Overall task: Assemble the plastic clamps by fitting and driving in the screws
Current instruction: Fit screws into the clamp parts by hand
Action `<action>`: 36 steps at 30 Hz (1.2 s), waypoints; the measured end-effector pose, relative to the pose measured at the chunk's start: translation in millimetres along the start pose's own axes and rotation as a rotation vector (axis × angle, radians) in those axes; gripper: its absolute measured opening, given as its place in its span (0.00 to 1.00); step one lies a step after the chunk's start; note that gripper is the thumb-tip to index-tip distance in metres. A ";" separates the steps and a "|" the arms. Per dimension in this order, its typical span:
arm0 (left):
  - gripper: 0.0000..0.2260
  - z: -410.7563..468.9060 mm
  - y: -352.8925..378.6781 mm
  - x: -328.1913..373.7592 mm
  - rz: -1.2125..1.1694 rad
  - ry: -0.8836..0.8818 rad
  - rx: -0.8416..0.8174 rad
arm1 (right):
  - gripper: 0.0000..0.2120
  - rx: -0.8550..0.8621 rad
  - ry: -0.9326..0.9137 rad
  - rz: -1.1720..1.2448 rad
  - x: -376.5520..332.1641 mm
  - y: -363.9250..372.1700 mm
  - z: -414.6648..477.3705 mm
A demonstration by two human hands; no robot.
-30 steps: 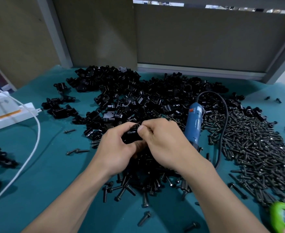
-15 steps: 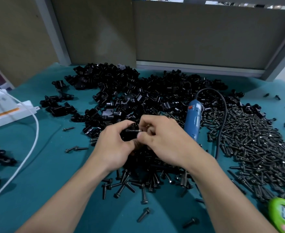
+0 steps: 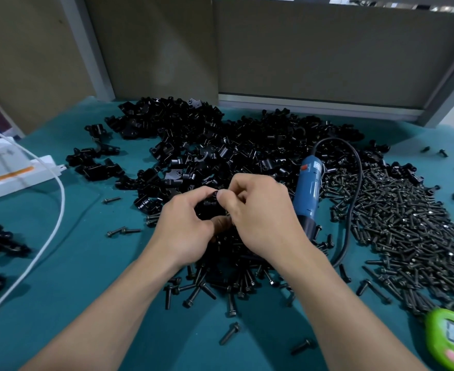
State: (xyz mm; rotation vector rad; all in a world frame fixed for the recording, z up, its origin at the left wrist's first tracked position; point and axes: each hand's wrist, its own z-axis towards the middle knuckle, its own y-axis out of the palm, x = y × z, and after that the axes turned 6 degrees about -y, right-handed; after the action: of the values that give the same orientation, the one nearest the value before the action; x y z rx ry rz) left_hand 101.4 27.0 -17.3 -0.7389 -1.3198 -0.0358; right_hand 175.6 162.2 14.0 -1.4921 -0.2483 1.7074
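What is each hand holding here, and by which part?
The left hand grips a black clamp round its body; the right hand pinches a screw at the clamp's top, seemingly by its head.

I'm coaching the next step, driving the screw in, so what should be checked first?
1. Clamp gripped by the left hand: ok.
2. Screw pinched by the right hand at the clamp's top: ok.
3. Screw seated straight in its hole: cannot tell, fingers hide it.
4. Blue screwdriver lying just beside the right hand: ok.
5. Right hand free to take it: not ok, busy with the screw.
6. Black cord loops over the screw pile, clear of both hands: ok.
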 end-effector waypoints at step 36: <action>0.13 -1.1 2.0 -0.3 -0.046 -0.001 -0.016 | 0.25 -0.032 0.036 -0.028 2.4 4.8 -1.9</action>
State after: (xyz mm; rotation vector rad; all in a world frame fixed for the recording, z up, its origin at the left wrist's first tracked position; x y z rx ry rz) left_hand 103.1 27.9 -18.5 -0.7220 -1.3390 -0.0828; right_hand 175.3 160.1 8.8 -1.5347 -0.2772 1.6595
